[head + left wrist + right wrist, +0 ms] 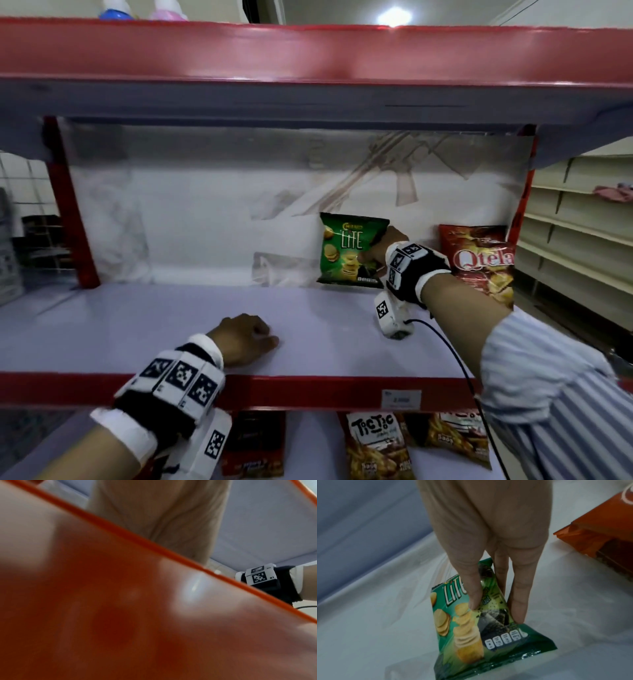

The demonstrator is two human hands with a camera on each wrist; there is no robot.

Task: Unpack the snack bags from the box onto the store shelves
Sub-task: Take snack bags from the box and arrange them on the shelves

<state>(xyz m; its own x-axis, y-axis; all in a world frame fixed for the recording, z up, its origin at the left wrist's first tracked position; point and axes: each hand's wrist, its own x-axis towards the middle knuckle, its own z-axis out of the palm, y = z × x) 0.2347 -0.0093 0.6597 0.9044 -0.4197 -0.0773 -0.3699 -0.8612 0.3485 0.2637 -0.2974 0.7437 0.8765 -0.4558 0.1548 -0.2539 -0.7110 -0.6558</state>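
A green Lite snack bag [349,250] stands upright at the back of the pale middle shelf [154,325]. My right hand [373,253] pinches its right side, thumb on the front and fingers behind. The right wrist view shows the same green bag [471,628] between the thumb and fingers of my right hand [496,612], its bottom edge on white plastic sheeting. My left hand [246,337] rests on the shelf near the front edge, fingers curled, holding nothing. In the left wrist view only the palm of the left hand [154,513] shows above the red shelf lip [102,601]. No box is in view.
A red Qtela bag [479,263] [599,534] stands just right of the green one. Crumpled clear plastic [205,212] lines the shelf's back. A red upper shelf [308,51] hangs overhead. Below, a Tic Tic bag [376,448] and a dark bag [253,445] lie on the lower shelf.
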